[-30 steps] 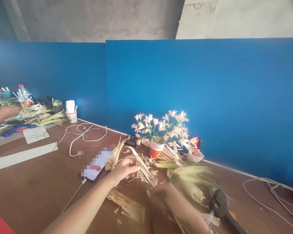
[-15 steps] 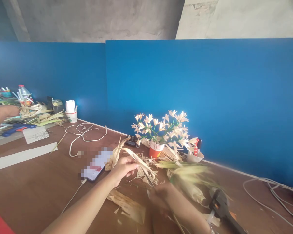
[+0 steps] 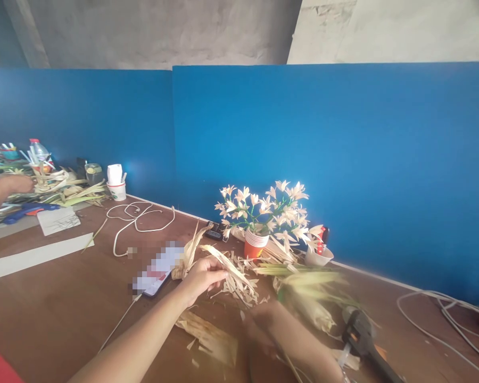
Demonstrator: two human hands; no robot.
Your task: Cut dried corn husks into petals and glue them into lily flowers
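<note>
My left hand pinches a strip of pale dried corn husk, thumb and fingers closed on it. To its lower right, my right hand is smeared by motion; its fingers and anything in them cannot be made out. Small husk scraps lie under the strip. A flat brown piece of husk rests on the table below the hands. Just beyond the left hand is a bunched dried husk.
Behind stands a red-and-white paper cup of pale husk flowers. A green-leaved husk bundle and a black glue gun lie rightward. A phone is leftward. Another person's hand is at far left.
My right hand has shifted slightly and is more blurred; a thin dark edge seen near its fingers earlier is now less distinct. My left hand and the husk have barely moved.
</note>
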